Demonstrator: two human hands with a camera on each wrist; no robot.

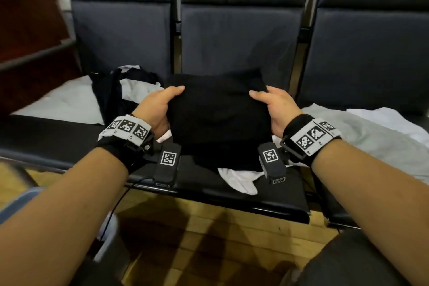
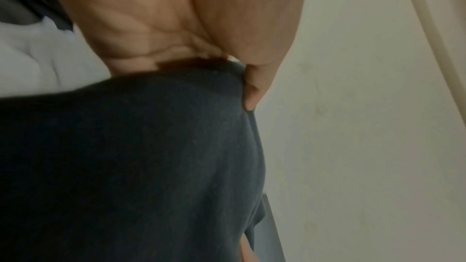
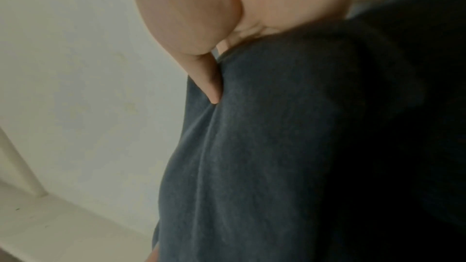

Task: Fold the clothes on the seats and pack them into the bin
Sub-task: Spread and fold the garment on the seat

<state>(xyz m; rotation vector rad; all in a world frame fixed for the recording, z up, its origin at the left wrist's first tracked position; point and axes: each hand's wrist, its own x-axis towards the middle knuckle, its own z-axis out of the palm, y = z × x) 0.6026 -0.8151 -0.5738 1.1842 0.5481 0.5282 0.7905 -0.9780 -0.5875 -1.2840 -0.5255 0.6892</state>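
Black folded cotton garment point(image 1: 218, 118) is lifted above the dark padded seat point(image 1: 232, 193), left hand point(image 1: 157, 107) and right hand point(image 1: 276, 109) each grasping a side.

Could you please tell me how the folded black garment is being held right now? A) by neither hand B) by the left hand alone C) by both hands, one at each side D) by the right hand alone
C: the left hand and right hand each grip one side of the folded black garment, thumbs on top.
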